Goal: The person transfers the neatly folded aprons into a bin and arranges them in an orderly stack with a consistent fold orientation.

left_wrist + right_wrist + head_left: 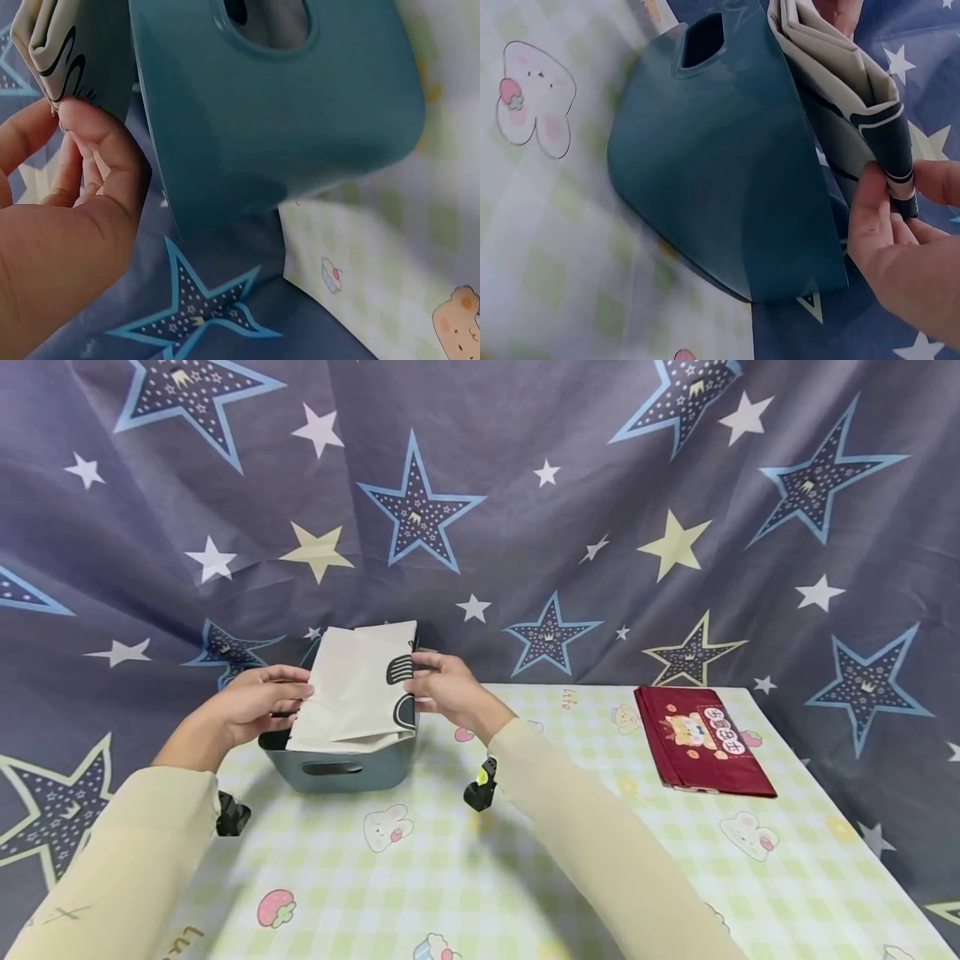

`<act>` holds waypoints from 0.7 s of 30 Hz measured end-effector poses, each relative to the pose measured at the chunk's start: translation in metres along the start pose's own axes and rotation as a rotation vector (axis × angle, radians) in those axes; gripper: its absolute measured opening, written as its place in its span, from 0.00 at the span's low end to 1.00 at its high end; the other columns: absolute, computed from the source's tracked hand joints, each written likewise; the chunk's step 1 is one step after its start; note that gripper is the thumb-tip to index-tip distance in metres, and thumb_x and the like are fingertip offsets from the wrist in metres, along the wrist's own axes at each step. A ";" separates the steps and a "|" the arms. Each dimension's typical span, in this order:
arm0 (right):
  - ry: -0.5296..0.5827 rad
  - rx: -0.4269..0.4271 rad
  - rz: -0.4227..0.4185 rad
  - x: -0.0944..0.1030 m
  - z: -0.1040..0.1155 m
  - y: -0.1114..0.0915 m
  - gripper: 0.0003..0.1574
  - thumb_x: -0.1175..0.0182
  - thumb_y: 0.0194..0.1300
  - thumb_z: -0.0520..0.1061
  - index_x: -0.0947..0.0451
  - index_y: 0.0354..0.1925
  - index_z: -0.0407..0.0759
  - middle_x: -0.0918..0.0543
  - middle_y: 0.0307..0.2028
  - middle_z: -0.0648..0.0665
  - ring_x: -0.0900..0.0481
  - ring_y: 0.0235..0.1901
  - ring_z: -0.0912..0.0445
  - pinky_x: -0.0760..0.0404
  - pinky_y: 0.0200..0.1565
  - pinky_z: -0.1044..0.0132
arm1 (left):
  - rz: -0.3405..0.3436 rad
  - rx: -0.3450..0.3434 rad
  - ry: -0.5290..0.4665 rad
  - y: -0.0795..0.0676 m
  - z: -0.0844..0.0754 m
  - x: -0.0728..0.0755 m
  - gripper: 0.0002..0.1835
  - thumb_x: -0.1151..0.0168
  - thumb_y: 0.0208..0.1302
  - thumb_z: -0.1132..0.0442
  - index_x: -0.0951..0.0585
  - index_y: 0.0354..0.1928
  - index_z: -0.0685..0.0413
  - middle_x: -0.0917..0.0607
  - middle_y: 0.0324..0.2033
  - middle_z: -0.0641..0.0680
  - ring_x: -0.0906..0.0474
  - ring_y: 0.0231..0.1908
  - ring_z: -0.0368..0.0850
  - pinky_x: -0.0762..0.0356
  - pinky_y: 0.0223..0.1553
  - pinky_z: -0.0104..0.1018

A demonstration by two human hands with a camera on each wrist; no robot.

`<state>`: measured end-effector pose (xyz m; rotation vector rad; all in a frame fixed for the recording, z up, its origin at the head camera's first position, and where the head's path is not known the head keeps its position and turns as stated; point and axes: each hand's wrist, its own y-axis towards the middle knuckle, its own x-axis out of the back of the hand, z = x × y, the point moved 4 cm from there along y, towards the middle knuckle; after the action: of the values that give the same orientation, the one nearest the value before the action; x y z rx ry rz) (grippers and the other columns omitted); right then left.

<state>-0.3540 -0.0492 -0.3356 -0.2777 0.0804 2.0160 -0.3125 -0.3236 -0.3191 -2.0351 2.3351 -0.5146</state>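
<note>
A folded cream fabric piece [356, 693] with dark printed shapes lies over the top of a blue-grey plastic bin [390, 772], hiding most of the bin's opening. My left hand [258, 706] pinches its left edge between thumb and fingers. At the opposite edge my right hand [450, 689] pinches the fabric beside the dark print. Several stacked folds of the fabric [832, 56] show in the right wrist view, above the rim of the bin [705, 157]. The left wrist view has the thumb against the folded corner [67, 56], next to the bin wall [300, 127].
A folded dark red fabric item [708, 739] with a cartoon animal print lies toward the right of the table. Green-checked cloth [360, 893] with cartoon figures covers the table. Behind it hangs a dark star-patterned curtain [517, 552].
</note>
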 end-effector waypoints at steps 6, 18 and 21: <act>0.012 0.002 -0.025 -0.012 0.000 0.009 0.38 0.43 0.68 0.26 0.36 0.74 0.36 0.23 0.59 0.34 0.21 0.41 0.54 0.16 0.39 0.63 | -0.025 -0.018 -0.002 -0.001 0.003 0.012 0.15 0.37 0.74 0.60 0.29 0.56 0.50 0.19 0.35 0.40 0.24 0.32 0.34 0.20 0.38 0.31; -0.300 0.090 -0.152 -0.015 0.004 0.011 0.30 0.40 0.67 0.29 0.28 0.67 0.32 0.21 0.58 0.32 0.20 0.50 0.49 0.17 0.52 0.59 | -0.196 -0.023 0.229 0.002 -0.003 0.023 0.23 0.43 0.75 0.60 0.30 0.67 0.60 0.20 0.40 0.43 0.22 0.39 0.39 0.18 0.41 0.33; -0.424 0.107 -0.201 -0.014 0.007 0.007 0.26 0.39 0.68 0.31 0.25 0.64 0.34 0.20 0.56 0.35 0.21 0.52 0.50 0.19 0.51 0.60 | -0.270 -0.022 0.294 0.000 -0.006 0.026 0.24 0.44 0.75 0.61 0.30 0.68 0.62 0.22 0.43 0.47 0.22 0.41 0.43 0.17 0.42 0.36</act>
<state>-0.3559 -0.0635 -0.3264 0.2048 -0.1028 1.8229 -0.3180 -0.3470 -0.3077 -2.4516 2.2206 -0.8532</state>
